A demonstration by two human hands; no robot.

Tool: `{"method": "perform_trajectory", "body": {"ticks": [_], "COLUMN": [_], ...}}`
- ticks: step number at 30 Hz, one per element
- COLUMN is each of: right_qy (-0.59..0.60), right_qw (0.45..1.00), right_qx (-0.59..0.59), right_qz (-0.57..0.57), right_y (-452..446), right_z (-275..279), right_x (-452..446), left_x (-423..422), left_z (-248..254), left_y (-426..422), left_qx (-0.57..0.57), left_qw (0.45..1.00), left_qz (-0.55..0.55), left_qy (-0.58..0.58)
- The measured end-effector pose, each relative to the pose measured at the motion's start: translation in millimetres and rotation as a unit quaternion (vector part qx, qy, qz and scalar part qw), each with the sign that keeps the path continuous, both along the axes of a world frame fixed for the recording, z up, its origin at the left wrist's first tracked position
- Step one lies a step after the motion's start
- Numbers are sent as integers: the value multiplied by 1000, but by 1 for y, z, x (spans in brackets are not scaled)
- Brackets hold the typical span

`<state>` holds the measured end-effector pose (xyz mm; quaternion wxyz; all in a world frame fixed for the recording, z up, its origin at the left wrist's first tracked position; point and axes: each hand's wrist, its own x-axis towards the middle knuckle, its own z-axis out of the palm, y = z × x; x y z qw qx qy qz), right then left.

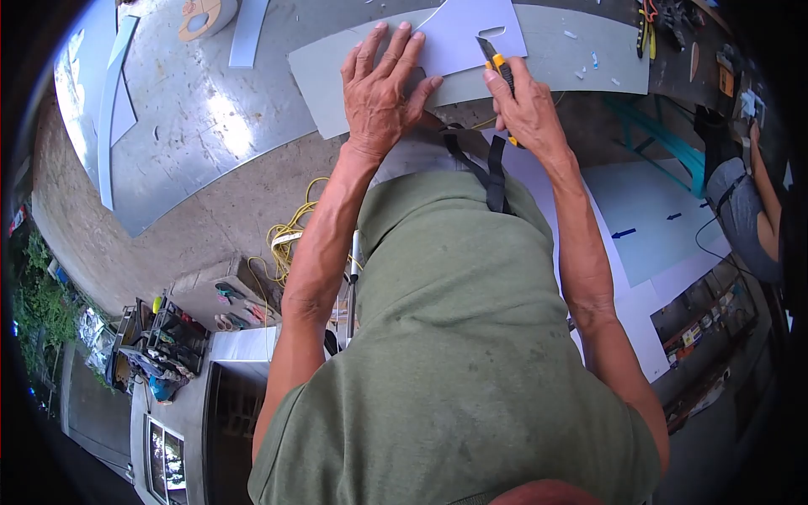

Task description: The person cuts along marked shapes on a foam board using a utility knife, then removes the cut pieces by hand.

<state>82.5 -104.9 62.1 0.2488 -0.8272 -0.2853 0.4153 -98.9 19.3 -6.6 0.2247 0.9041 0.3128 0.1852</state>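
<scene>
A white sheet (459,42) with a small cut-out slot near its right edge lies on a pale grey board (324,84) at the top of the view. My left hand (379,88) rests flat, fingers spread, over the sheet's left edge and the board. In my right hand (530,109) is a yellow and black utility knife (502,67), gripped with the blade pointing away from me. The blade tip is at the slot's left end; whether it touches the sheet I cannot tell. Small white scraps (571,34) lie on the board to the right.
Pliers and other hand tools (648,21) lie at the top right. A large metal sheet (194,109) with white strips on it spreads to the left. Yellow cord (286,231) is coiled on the floor. Another person (745,202) is at the far right, near a teal stand (665,143).
</scene>
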Motion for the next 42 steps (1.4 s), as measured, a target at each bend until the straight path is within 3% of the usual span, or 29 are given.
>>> {"method": "perform_trajectory", "body": {"ticks": [1, 2, 8, 42], "right_qy": [28, -64, -176, -188], "right_qw": [999, 994, 971, 965], "right_qx": [-8, 18, 2, -5], "right_qz": [21, 90, 160, 183], "right_y": [-1, -6, 14, 21], "right_z": [-3, -19, -10, -10], "right_x": [-2, -2, -10, -8], "left_x": [1, 1, 2, 2], "left_z": [0, 0, 2, 4], "left_y": [-1, -1, -2, -2], "left_qx": [-4, 4, 15, 20], "left_qw": [1000, 1000, 1000, 1000], "left_qz": [0, 0, 3, -2], "left_qy": [2, 6, 9, 13]}}
